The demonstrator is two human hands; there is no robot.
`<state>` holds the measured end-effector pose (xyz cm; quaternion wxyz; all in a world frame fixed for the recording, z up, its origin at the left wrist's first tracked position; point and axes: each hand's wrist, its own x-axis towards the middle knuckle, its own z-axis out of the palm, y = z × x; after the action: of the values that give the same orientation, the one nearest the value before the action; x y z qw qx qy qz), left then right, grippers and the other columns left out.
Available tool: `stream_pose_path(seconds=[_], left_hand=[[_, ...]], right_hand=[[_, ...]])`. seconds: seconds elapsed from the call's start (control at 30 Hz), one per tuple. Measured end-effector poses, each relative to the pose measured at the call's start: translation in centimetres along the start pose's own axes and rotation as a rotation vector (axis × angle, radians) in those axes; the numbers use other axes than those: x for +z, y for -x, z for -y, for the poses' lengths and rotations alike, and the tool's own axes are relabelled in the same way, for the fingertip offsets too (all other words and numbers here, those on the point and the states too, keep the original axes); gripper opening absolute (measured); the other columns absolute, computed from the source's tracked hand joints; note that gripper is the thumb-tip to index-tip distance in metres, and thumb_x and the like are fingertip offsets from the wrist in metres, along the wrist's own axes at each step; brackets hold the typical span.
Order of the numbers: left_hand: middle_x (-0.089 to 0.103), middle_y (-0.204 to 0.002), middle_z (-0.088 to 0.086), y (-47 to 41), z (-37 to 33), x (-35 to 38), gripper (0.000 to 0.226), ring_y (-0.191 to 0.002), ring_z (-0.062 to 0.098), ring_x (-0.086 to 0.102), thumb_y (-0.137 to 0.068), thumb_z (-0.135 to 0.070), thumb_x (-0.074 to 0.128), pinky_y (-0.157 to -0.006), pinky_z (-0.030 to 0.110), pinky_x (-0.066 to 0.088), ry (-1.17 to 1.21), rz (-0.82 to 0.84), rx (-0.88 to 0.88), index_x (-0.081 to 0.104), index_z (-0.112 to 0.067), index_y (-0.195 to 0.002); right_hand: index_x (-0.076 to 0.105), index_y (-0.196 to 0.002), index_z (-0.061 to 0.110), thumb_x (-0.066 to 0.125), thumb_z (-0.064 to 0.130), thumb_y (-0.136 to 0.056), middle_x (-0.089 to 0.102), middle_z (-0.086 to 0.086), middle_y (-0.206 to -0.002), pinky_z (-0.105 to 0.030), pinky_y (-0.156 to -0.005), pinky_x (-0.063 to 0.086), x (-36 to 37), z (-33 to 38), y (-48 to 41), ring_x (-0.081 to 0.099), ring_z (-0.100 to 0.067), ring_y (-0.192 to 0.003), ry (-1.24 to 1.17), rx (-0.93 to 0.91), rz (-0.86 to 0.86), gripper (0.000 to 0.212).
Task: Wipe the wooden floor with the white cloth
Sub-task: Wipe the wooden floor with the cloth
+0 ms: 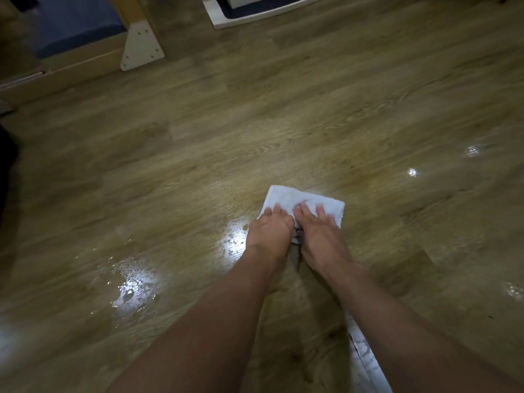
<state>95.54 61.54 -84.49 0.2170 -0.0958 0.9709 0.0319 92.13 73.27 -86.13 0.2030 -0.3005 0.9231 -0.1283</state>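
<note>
Forearms reach out from the bottom of the view, two of them, close together over the wooden floor (198, 137). A pale marbled strip (365, 353) lies beneath the right one. A broad wet patch (136, 285) shines to the left, and a second wet patch (234, 236) sits just beside the left hand (268, 231).

That hand bends its fingers down onto the near edge of the one white cloth (289, 198); whether they pinch a fold I cannot tell. The right hand (320, 236) lies beside it with fingers straight and spread, pressing flat and grasping nothing. The cloth is bunched between the thumbs and flat on the boards ahead of the fingers. Both hands probably bear down together to keep its whole face against the floor for a push forward.

Three smaller glints (412, 172) show to the right, making five shining spots in all, so much of the wiping looks undone. Farther off stand a furniture leg with a white bracket (141, 49) and a white base (255, 15).
</note>
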Motion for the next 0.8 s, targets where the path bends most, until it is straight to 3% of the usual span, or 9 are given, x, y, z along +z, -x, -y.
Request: stream_pose_path(seconds=[0.2, 0.33, 0.4, 0.5, 0.63, 0.8], left_hand=[[0.016, -0.157, 0.017, 2.1, 0.1, 1.6, 0.050, -0.143, 0.029, 0.023, -0.100, -0.015, 0.028, -0.104, 0.045, 0.037, -0.067, 0.005, 0.022, 0.019, -0.002, -0.147], [0.010, -0.159, 0.011, 1.0, 1.6, 1.0, 0.050, -0.146, 0.026, 0.014, -0.102, -0.014, 0.028, -0.112, 0.040, 0.029, 0.050, -0.022, -0.002, 0.015, -0.007, -0.149], [0.010, -0.160, 0.006, 0.8, 2.6, 1.1, 0.051, -0.147, 0.021, 0.011, -0.102, -0.020, 0.028, -0.113, 0.035, 0.026, 0.103, -0.041, -0.066, 0.014, -0.011, -0.151], [0.016, -0.158, 0.005, 1.7, 3.7, 1.7, 0.051, -0.146, 0.020, 0.015, -0.102, -0.026, 0.029, -0.111, 0.035, 0.029, 0.084, -0.065, -0.096, 0.018, -0.013, -0.149], [0.011, -0.157, 0.021, 3.6, 1.7, 3.8, 0.054, -0.146, 0.035, 0.010, -0.102, -0.019, 0.025, -0.117, 0.040, 0.017, -0.037, -0.052, -0.002, 0.009, 0.002, -0.149], [0.004, -0.158, 0.018, 0.9, 1.3, 2.0, 0.053, -0.146, 0.035, 0.006, -0.102, -0.011, 0.024, -0.116, 0.039, 0.018, 0.085, -0.080, -0.087, 0.004, 0.000, -0.149]], right_hand=[[0.012, -0.152, 0.027, 0.036, 0.013, -0.098, 0.006, 0.008, -0.161, -0.028, -0.117, 0.005, -0.3, -3.0, 1.5, 0.004, -0.016, -0.149, 0.108, -0.146, 0.058, 0.061], [0.011, -0.152, 0.023, 0.048, 0.023, -0.093, 0.010, 0.004, -0.161, -0.041, -0.119, 0.008, -0.5, 0.8, -1.9, 0.006, -0.027, -0.148, -0.049, 0.017, 0.057, 0.070], [0.011, -0.153, 0.024, 0.044, 0.027, -0.096, 0.008, 0.002, -0.161, -0.045, -0.119, 0.005, 0.1, 3.3, -3.0, 0.003, -0.031, -0.148, -0.108, 0.061, 0.064, 0.066], [0.019, -0.151, 0.025, 0.039, 0.026, -0.097, 0.012, 0.004, -0.161, -0.044, -0.118, 0.009, 1.2, 3.8, -1.2, 0.006, -0.029, -0.148, -0.070, -0.065, 0.017, 0.057], [0.015, -0.151, 0.034, 0.035, 0.030, -0.101, 0.008, 0.014, -0.160, -0.033, -0.118, 0.010, 1.8, -0.8, 2.0, 0.006, -0.015, -0.148, 0.079, -0.194, 0.024, 0.054], [0.012, -0.152, 0.026, 0.042, 0.021, -0.094, 0.008, 0.008, -0.161, -0.038, -0.117, 0.012, 0.8, -0.7, -1.7, 0.008, -0.023, -0.148, 0.090, -0.117, -0.004, 0.066]])
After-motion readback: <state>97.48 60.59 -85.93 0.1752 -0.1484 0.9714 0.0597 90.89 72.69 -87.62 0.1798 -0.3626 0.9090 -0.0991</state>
